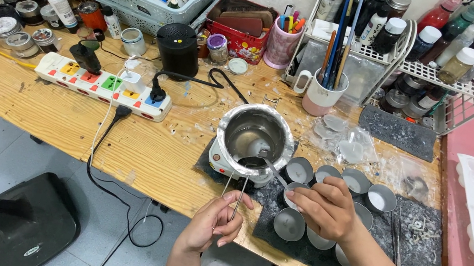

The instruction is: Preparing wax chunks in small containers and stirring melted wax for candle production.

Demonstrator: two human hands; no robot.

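Two hands are working just in front of the metal melting pot (251, 137). The right hand (327, 207), its fingers pinching a spoon (267, 165), is reaching its bowl over the pot's near rim, handle slanting back toward the small tins (290, 224). The left hand (214, 220), nearer the tabletop (138, 148) edge, is pinching tweezers (236, 194) pointing potward.

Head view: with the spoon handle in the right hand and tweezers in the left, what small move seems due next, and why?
Probably lift the metal spoon from the round steel melting pot toward the small silver tin cups: the right hand holds its handle, bowl in the pot, while the left hand holds thin metal tweezers.
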